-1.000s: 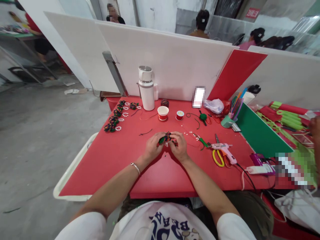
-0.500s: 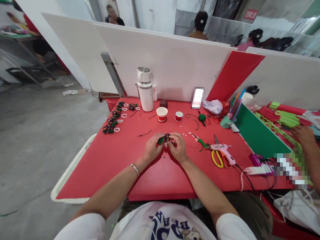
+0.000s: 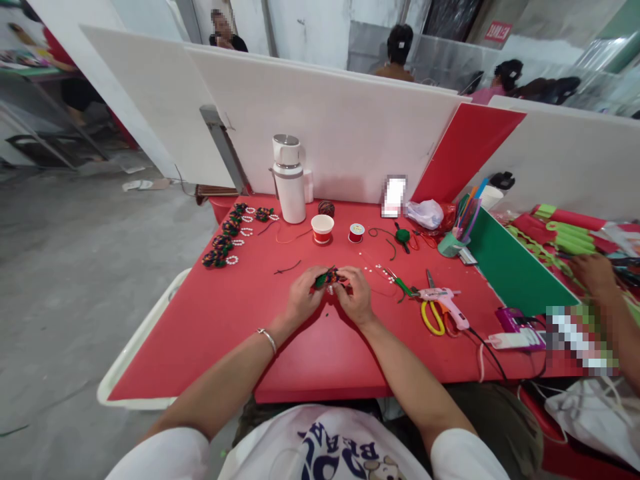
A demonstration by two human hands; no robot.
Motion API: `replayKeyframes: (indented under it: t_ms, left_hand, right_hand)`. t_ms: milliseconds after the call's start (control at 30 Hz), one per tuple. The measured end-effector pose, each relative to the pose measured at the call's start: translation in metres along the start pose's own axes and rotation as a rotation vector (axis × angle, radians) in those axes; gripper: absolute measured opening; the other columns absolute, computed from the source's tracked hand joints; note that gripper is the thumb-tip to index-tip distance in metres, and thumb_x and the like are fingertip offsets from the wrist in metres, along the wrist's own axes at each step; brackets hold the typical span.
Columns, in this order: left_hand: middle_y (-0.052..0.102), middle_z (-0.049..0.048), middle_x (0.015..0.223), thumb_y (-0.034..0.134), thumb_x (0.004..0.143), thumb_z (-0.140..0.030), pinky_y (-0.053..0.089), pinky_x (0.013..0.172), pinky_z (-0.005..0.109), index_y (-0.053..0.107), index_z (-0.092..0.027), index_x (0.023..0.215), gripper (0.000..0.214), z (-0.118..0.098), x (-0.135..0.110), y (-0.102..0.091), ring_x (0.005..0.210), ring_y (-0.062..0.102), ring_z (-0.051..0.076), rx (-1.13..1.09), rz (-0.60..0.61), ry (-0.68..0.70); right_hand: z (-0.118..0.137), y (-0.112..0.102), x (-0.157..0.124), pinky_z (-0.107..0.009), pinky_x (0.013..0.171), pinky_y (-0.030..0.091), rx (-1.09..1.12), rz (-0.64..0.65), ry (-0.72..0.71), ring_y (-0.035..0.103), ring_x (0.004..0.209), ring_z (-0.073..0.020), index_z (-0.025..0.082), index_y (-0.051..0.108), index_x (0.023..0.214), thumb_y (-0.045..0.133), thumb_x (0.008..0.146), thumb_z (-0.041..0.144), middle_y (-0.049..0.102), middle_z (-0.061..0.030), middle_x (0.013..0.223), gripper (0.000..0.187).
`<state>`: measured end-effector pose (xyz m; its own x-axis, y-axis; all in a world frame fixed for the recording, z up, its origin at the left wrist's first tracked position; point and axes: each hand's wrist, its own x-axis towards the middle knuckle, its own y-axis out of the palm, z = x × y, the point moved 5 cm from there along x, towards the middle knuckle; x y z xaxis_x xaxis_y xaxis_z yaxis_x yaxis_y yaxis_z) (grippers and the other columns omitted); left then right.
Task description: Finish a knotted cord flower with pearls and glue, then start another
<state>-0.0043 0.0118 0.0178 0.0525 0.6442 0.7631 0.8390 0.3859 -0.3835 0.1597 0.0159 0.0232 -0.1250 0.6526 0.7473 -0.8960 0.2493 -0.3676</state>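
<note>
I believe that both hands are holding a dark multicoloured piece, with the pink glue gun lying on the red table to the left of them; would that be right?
Not quite: the head view shows the pink glue gun to the right of the hands. The left hand and right hand do hold the dark multicoloured piece.

A handicraft workshop with several work stations, seen from behind the left grip (image 3: pixel 304 293) and the right grip (image 3: pixel 356 299). On the red table (image 3: pixel 235 317), to the right of both, lie a pink glue gun (image 3: pixel 451 308), yellow-handled scissors (image 3: pixel 433 320) and scattered white beads (image 3: pixel 391 280); a thread spool (image 3: pixel 356 233) stands ahead, and a row of dark pieces with beaded loops (image 3: pixel 229 228) lies ahead and left. Farther ahead, white partition boards (image 3: pixel 350 120) screen off other people (image 3: pixel 399 50), while a concrete floor (image 3: pixel 75 267) extends leftward to another table (image 3: pixel 30 75).
</note>
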Motion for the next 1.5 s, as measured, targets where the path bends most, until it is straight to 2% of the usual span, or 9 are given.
replayKeyframes:
  t_ms: [300,533,700,1033,1267,1500]
  left_hand:
    - [0.078,0.0077,0.105,0.06,0.092,-0.015,0.061,0.087,0.032,0.067,-0.019,0.114,0.023,-0.002,0.0012,-0.0011,0.097,0.074,0.019,-0.012,-0.006,0.013]
    - [0.078,0.0082,0.105,0.061,0.093,-0.021,0.061,0.085,0.033,0.066,-0.02,0.113,0.02,0.001,0.0002,-0.0008,0.094,0.075,0.02,0.012,0.002,-0.01]
    - [0.078,0.0076,0.104,0.06,0.092,-0.016,0.061,0.086,0.033,0.066,-0.02,0.114,0.023,-0.0013,0.001,-0.0011,0.095,0.074,0.019,-0.009,-0.027,0.031]
    - [0.078,0.0084,0.104,0.06,0.093,-0.02,0.061,0.086,0.034,0.066,-0.02,0.113,0.021,0.0037,-0.0004,0.0004,0.095,0.074,0.02,0.015,0.026,-0.025]
    - [0.078,0.0079,0.105,0.061,0.092,-0.019,0.061,0.088,0.033,0.067,-0.02,0.114,0.022,0.0027,-0.0009,-0.0008,0.097,0.074,0.02,-0.002,0.0,-0.004]
    - [0.078,0.0087,0.104,0.06,0.092,-0.022,0.062,0.087,0.035,0.068,-0.02,0.111,0.021,0.0077,-0.0026,0.0001,0.095,0.075,0.02,0.025,0.023,-0.069]
  right_hand:
    - [-0.0015,0.0008,-0.0007,-0.033,0.082,0.06,0.015,0.027,0.041,0.068,0.1,-0.0199,0.022,0.067,0.116,0.062,0.1,0.037,0.071,-0.0097,0.11,0.022]
    - [-0.0031,0.0019,-0.0013,-0.036,0.083,0.061,-0.005,0.044,0.059,0.069,0.103,-0.0211,0.023,0.067,0.118,0.06,0.101,0.04,0.071,-0.0105,0.112,0.025]
    - [-0.0004,0.0,-0.0007,-0.036,0.088,0.062,-0.021,0.005,0.008,0.068,0.109,-0.0214,0.024,0.066,0.123,0.061,0.101,0.037,0.069,-0.0111,0.117,0.026]
    - [-0.0005,0.0002,0.0004,-0.037,0.091,0.061,-0.02,0.023,0.013,0.068,0.107,-0.0213,0.024,0.067,0.121,0.06,0.101,0.037,0.071,-0.01,0.113,0.025]
    - [-0.0016,0.0019,0.0002,-0.037,0.095,0.06,-0.021,0.041,0.034,0.069,0.11,-0.0213,0.023,0.065,0.128,0.059,0.101,0.037,0.071,-0.0113,0.12,0.031]
    - [-0.004,0.0023,0.0004,-0.036,0.091,0.061,-0.017,0.07,0.068,0.072,0.103,-0.0207,0.022,0.067,0.126,0.057,0.102,0.039,0.076,-0.0108,0.114,0.031]
